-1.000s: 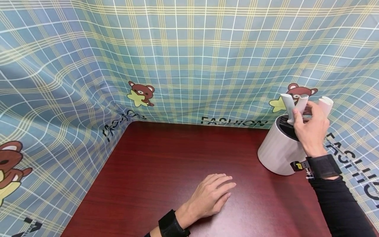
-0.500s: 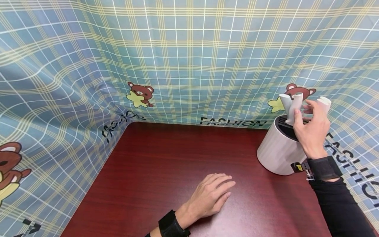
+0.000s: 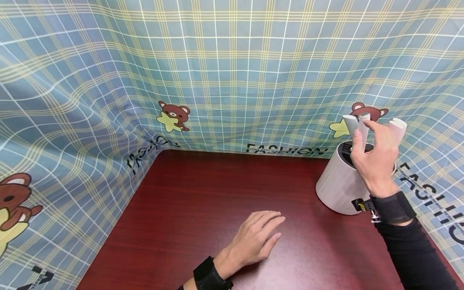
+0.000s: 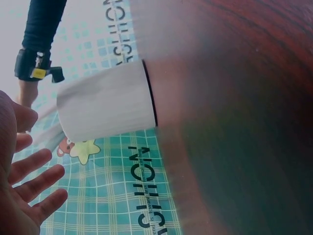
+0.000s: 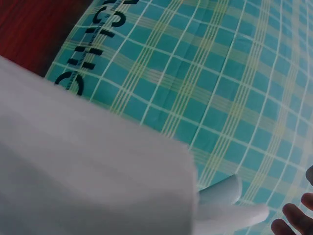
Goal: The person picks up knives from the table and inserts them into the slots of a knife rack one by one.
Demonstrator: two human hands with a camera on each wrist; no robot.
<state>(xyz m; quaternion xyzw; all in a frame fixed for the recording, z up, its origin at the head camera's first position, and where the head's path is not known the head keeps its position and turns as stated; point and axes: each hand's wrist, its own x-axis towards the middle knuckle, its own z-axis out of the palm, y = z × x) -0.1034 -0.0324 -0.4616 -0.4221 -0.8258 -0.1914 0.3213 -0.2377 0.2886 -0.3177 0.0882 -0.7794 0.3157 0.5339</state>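
Observation:
At the right stands a whitish round knife block point(image 3: 338, 181) with a dark slotted top. Two pale handles, one greyish point(image 3: 350, 123) and one white point(image 3: 364, 119), lean out of its left side; a pinkish pair of handles point(image 3: 398, 125) rises at the right. Over the block's top is my right hand point(image 3: 378, 161), thumb and index finger spread beside the white handle. In the right wrist view its fingertips point(image 5: 296, 218) show apart from the handle ends. My left hand point(image 3: 251, 239) is held low over the table's front part, fingers loosely extended, holding nothing.
The dark red wooden table point(image 3: 217, 181) reaches back to a blue-green plaid cloth point(image 3: 232, 80) hung behind and along both sides. The knife block stands near the back right corner, close to the cloth.
My right hand has shifted slightly left and its thumb and index finger have spread off the white handle. That handle leans further left than a second ago. The left hand has barely moved.

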